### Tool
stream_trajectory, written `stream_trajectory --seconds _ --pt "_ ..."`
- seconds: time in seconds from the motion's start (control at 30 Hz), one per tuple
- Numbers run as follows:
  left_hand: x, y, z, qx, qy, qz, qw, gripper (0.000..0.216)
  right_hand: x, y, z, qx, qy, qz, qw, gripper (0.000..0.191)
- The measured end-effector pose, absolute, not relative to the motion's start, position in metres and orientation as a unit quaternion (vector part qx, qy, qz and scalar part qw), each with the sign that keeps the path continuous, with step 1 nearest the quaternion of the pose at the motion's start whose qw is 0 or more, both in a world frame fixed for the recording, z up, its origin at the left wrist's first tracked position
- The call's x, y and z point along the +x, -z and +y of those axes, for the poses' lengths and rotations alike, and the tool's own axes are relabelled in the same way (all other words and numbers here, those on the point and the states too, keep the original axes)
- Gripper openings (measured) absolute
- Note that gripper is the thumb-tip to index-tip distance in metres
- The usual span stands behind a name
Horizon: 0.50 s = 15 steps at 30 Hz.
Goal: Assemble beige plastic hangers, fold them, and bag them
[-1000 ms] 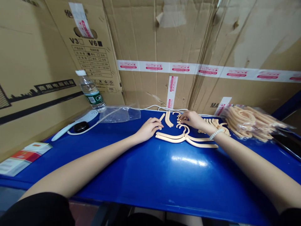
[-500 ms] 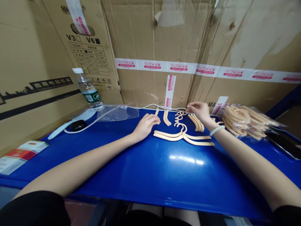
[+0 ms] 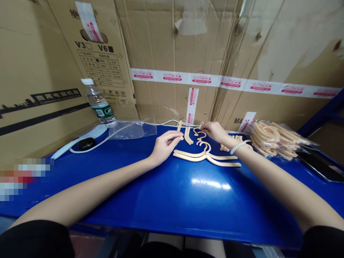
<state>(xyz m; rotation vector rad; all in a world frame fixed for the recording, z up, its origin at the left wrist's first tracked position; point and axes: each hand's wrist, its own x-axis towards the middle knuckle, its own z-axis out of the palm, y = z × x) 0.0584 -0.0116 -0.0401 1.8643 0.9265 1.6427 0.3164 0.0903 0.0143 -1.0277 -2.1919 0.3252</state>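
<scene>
My left hand [image 3: 166, 145] is closed in a pinch on a beige hanger arm [image 3: 179, 126], whose upper end sticks up past the fingers. My right hand [image 3: 215, 132], with a beaded bracelet at the wrist, has its fingertips pinched at the top hook of a row of curved hanger hooks [image 3: 200, 135]. Between the hands lie more hanger arms [image 3: 188, 136]. Nearer to me, two assembled-looking hangers [image 3: 192, 157] lie close together on the blue table [image 3: 161, 200]. The right forearm partly covers further hanger arms [image 3: 224, 147].
Bagged beige hanger parts [image 3: 274, 139] and a dark phone [image 3: 321, 166] are at the right. On the left stand a water bottle [image 3: 99, 104], a pale brush-like item [image 3: 80, 139], a black object [image 3: 86, 143] and a clear plastic bag [image 3: 133, 129]. Cardboard [image 3: 166, 43] walls the back.
My right hand has moved left, from beside the hanger arms to the top of the hook row. The left hand stays on its hanger arm, with the wrist slightly turned. The view has shifted a little.
</scene>
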Motion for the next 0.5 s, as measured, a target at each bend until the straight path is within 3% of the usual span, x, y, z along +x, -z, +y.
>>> stream_trajectory --seconds 0.13,0.3,0.4,0.5 --pt "0.064 0.036 -0.019 0.651 -0.610 0.343 0.294 0.015 0.318 -0.014 0.084 -0.400 -0.106 -0.831 0.372 0.023" --pt "0.074 0.032 -0.035 0.581 -0.591 0.352 0.435 0.021 0.328 -0.011 0.066 -0.421 -0.142 -0.773 0.452 0.053" --pt "0.081 0.028 -0.046 0.535 -0.577 0.347 0.511 0.054 0.334 -0.008 0.037 -0.415 -0.295 -0.703 0.497 0.060" --pt "0.089 0.023 -0.057 0.494 -0.555 0.323 0.586 0.076 0.334 -0.005 -0.001 -0.402 -0.498 -0.583 0.500 0.054"
